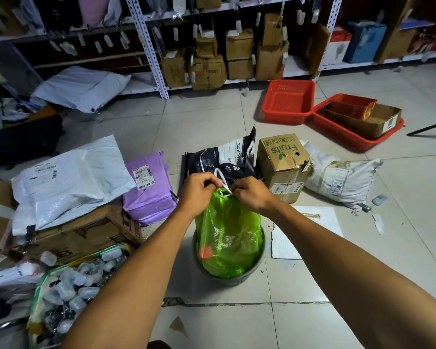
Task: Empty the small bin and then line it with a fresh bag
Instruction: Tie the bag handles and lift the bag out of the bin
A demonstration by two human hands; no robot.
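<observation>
Gripping the white drawstring [223, 183] of a green bag [228, 238], my left hand [199, 188] and right hand [252, 192] meet just above its gathered mouth, the fingers [213, 178] of each curled tight and pinching the cord. The bag is see-through, holds rubbish, and stands tall out of a small grey round bin [258, 263] on the tiled floor [300, 285]. Just behind the bin lean a dark printed pouch [222, 157] and a cardboard box marked Fruits [282, 165]. A purple parcel [149, 187] lies to the left, and two red baskets [288, 102] sit farther back near the shelves [146, 46].
</observation>
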